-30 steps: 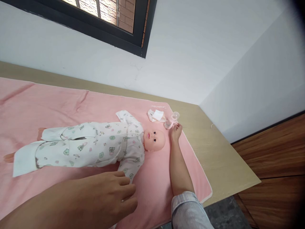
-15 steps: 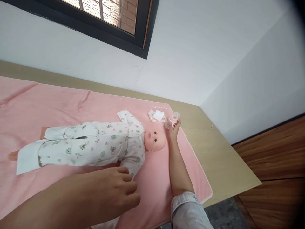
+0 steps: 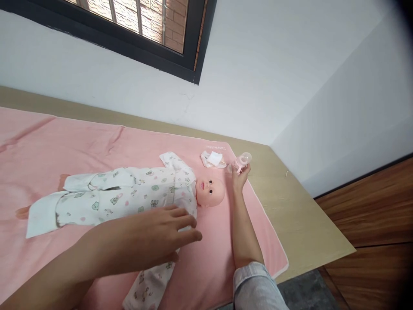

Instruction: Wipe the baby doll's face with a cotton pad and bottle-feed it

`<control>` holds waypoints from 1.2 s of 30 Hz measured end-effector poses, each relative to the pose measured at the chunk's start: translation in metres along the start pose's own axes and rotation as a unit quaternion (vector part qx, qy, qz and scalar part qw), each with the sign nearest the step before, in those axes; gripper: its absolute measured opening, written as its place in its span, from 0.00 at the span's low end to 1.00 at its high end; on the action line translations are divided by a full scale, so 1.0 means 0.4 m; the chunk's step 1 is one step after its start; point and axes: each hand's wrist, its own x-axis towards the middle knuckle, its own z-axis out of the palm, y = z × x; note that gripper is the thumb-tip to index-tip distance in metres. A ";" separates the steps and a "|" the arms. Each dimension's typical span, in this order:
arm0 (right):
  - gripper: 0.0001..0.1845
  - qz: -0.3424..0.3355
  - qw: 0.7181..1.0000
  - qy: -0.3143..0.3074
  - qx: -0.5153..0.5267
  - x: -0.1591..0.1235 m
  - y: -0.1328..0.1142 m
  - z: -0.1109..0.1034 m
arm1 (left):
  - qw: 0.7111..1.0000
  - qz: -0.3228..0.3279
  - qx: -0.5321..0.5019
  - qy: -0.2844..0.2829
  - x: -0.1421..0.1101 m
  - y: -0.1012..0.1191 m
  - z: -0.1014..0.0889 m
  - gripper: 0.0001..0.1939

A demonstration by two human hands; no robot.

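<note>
A baby doll point(image 3: 210, 192) in printed white clothes lies on its back, its head toward the right. My left hand point(image 3: 164, 234) hovers over the doll's near shoulder with fingers apart and nothing in them, hiding part of the chest and arm. Below that hand, a sleeve-like piece of the same printed cloth point(image 3: 148, 286) shows. Beyond the doll's head, my right hand point(image 3: 241, 177) grips a clear baby bottle point(image 3: 245, 158) with pink parts, tilted sideways. Just left of the bottle sits a small clear plastic bag point(image 3: 206, 160) with a white piece on it.
A pink blanket point(image 3: 206, 267) lies under the doll, on a light wooden table point(image 3: 303, 224). The white wall point(image 3: 238, 99) and a dark-framed window point(image 3: 193, 64) rise behind. Brown wood panels point(image 3: 371, 206) stand at the right.
My left hand has moved right and a little up, and its fingers have spread. The bottle in my right hand has shifted slightly right, away from the plastic bag.
</note>
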 end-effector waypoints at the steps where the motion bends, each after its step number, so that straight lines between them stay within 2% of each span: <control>1: 0.43 -0.010 1.000 0.006 0.005 0.004 -0.020 -0.005 | 1.000 0.010 -0.011 -0.005 0.010 -0.013 -0.003 0.22; 3: 0.43 -0.022 0.999 0.014 0.018 0.009 -0.070 -0.016 | 1.000 0.007 -0.020 0.000 0.028 -0.042 -0.008 0.24; 5: 0.42 -0.024 0.999 -0.001 0.038 0.011 -0.127 -0.024 | 0.999 -0.036 0.003 0.037 0.042 -0.068 -0.007 0.25; 9: 0.42 -0.026 0.991 -0.097 0.094 -0.011 -0.242 -0.026 | 0.979 -0.119 0.077 0.147 0.069 -0.102 0.007 0.22; 12: 0.42 -0.035 0.973 -0.173 0.150 -0.062 -0.323 -0.016 | 0.959 -0.156 0.102 0.211 0.089 -0.116 0.022 0.23; 14: 0.42 -0.035 0.956 -0.225 0.185 -0.108 -0.373 -0.010 | 0.948 -0.190 0.112 0.229 0.102 -0.123 0.031 0.25; 18: 0.40 -0.013 0.926 -0.314 0.210 -0.194 -0.452 -0.005 | 0.928 -0.273 0.120 0.226 0.122 -0.136 0.047 0.31; 21: 0.40 0.005 0.918 -0.345 0.196 -0.235 -0.476 0.001 | 0.917 -0.303 0.120 0.228 0.131 -0.140 0.055 0.32; 25: 0.39 0.016 0.911 -0.363 0.194 -0.264 -0.476 0.019 | 0.913 -0.326 0.113 0.219 0.138 -0.137 0.053 0.31; 28: 0.34 0.026 0.901 -0.376 0.215 -0.275 -0.469 0.029 | 0.912 -0.332 0.103 0.216 0.137 -0.135 0.050 0.27; 31: 0.34 0.035 0.889 -0.393 0.233 -0.274 -0.465 0.029 | 0.914 -0.319 0.112 0.222 0.130 -0.136 0.052 0.27; 33: 0.37 0.033 0.887 -0.390 0.245 -0.269 -0.466 0.025 | 0.915 -0.305 0.129 0.231 0.126 -0.138 0.055 0.27; 36: 0.41 0.035 0.898 -0.350 0.266 -0.261 -0.473 0.019 | 0.915 -0.294 0.146 0.233 0.121 -0.141 0.059 0.25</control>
